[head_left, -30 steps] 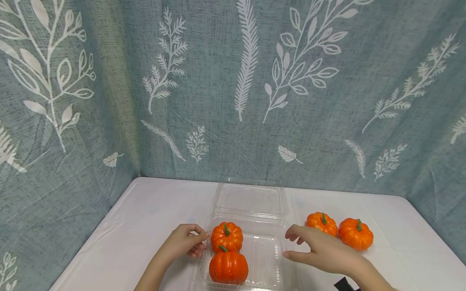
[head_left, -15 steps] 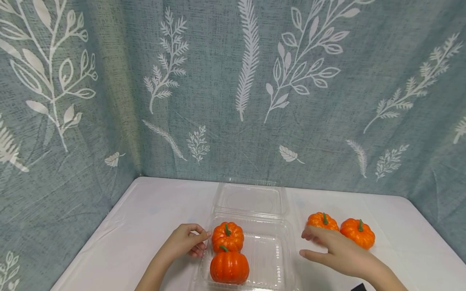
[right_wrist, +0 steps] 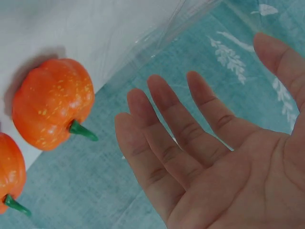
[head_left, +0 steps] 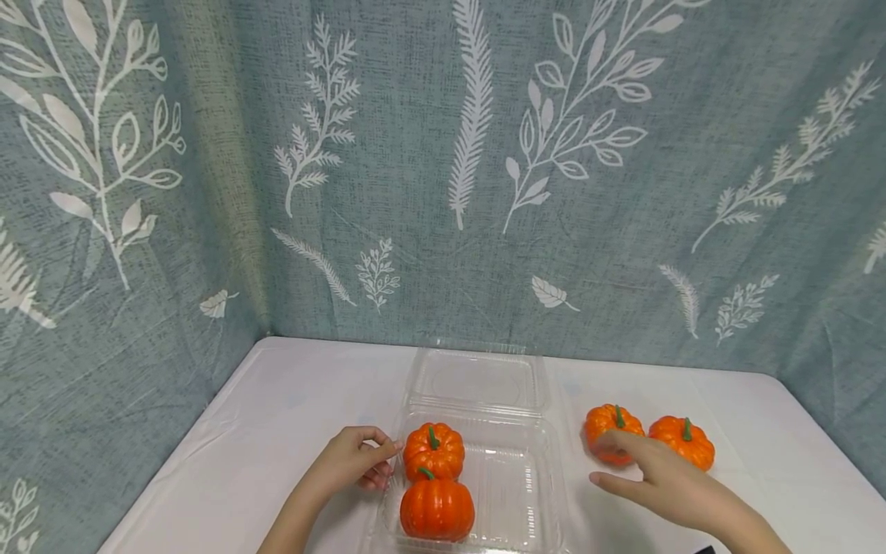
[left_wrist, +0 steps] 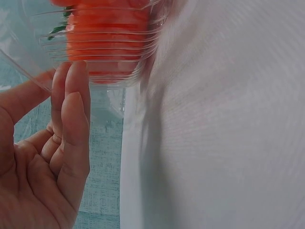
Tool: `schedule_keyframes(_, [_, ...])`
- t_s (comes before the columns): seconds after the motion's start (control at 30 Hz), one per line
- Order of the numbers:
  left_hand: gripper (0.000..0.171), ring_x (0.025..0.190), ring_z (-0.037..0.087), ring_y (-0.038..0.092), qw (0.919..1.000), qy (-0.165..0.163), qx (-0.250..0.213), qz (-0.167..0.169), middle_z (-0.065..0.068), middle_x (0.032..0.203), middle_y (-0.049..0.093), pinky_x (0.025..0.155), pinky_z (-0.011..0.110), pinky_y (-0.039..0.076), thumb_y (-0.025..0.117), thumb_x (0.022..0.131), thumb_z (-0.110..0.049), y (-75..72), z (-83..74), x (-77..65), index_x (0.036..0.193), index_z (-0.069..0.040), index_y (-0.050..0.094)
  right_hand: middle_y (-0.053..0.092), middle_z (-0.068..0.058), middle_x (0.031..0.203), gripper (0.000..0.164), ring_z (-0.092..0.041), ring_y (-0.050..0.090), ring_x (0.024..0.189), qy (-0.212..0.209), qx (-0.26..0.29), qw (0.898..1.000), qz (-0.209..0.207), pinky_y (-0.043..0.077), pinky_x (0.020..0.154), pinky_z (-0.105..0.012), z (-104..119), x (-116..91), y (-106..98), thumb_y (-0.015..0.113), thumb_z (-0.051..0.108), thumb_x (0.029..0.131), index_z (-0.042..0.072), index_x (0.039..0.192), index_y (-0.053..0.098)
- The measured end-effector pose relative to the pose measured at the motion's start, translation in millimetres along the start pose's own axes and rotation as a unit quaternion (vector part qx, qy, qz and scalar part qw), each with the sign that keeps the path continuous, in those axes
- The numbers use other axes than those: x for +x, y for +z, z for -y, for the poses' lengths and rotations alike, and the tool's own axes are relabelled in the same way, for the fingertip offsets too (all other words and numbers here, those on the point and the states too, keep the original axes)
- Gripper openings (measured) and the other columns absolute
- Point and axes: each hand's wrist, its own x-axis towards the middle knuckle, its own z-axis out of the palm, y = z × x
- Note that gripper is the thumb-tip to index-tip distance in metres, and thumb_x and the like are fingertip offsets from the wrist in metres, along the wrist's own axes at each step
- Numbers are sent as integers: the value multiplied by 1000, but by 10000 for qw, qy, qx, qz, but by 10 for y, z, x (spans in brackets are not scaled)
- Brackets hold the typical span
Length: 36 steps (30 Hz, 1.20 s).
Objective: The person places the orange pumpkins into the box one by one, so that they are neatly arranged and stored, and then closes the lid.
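A clear plastic clamshell container (head_left: 505,492) lies on the table with its lid (head_left: 477,378) folded back. Two orange pumpkins fill its left side: a ribbed one (head_left: 434,452) behind and a darker one (head_left: 437,511) in front. My left hand (head_left: 353,460) pinches the container's left rim between thumb and fingers; the left wrist view shows the fingertips (left_wrist: 76,71) against the ridged wall. To the right, my right hand (head_left: 657,481) hovers with spread fingers and holds nothing. Just beyond it sit two more orange pumpkins, a nearer one (head_left: 612,432) and another (head_left: 681,442) partly hidden by the hand.
A white cloth (head_left: 298,408) covers the table. Blue-green curtains (head_left: 415,192) with white leaf prints hang behind and at both sides. A small dark object (head_left: 704,550) shows at the bottom edge beside the right forearm.
My right hand has moved right, from the container's right edge toward the two pumpkins outside it. The left hand stays at the rim.
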Motion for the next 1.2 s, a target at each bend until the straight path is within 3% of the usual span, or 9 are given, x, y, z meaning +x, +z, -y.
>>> schedule_keyframes(0.27, [30,47,9,57,10000,2,5,-7,2,59,62,48,27,52,62,88,-27,3,9,20,86,2,60,60,-5,108,46,-26,56,100,23,278,9993,-251,49,76,-42,-72,61,-55,61,44,86,8,112,56])
schedule_keyframes(0.63, [29,47,9,58,10000,34,35,3,3,60,62,48,27,53,62,88,-27,-1,2,28,86,3,60,62,-1,101,39,-19,57,92,17,-62,9979,-651,49,75,-37,-256,143,-105,63,39,86,7,107,59])
schedule_keyframes(0.77, [30,48,9,58,10000,43,45,17,3,60,62,48,27,53,61,88,-27,-5,-4,21,87,3,60,63,-2,97,36,-17,58,87,132,-94,9972,-728,48,67,-31,-318,177,-125,63,36,86,6,105,59])
schedule_keyframes(0.93, [30,48,9,58,10000,28,56,19,3,60,62,49,27,53,62,88,-28,-6,-10,15,87,3,60,63,-7,96,41,-19,59,84,296,-37,9973,-673,50,63,-32,-370,239,-181,63,34,86,0,108,57])
schedule_keyframes(1.2, [30,48,9,58,10000,-58,33,-32,3,60,62,48,26,53,62,88,-28,1,2,5,86,2,60,63,-14,101,63,-27,60,89,625,-246,9971,-348,50,76,-45,-434,341,-281,60,39,87,-12,122,48])
